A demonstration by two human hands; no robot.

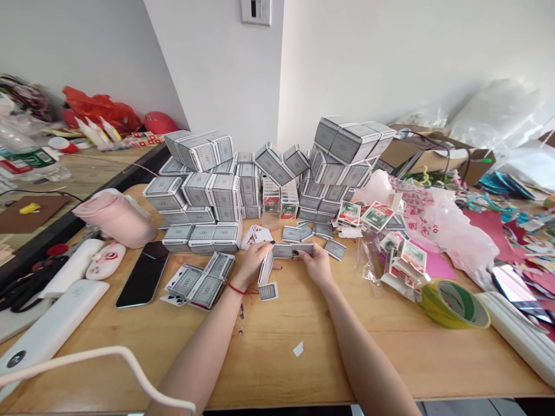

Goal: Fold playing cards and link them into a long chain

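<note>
Both hands work on a strip of joined playing cards (283, 251) with grey patterned backs, raised just over the table. My left hand (256, 260), a red string round its wrist, is closed on the strip's left end. My right hand (318, 264) pinches the right end between thumb and fingers. From the left end a folded part (265, 269) hangs down, and a single card (269, 291) lies below it. Loose cards (299, 232) are scattered just behind the hands. Beside my left forearm rests a cluster of folded card blocks (203, 281) on some face cards.
Stacked card blocks (212, 193) rise at the back left, and more blocks (342, 141) at the back right. Card boxes (405, 263), a yellow tape roll (454, 303) and plastic bags lie right. A phone (144, 274), pink pouch (115, 218) and white cable (87, 359) are left.
</note>
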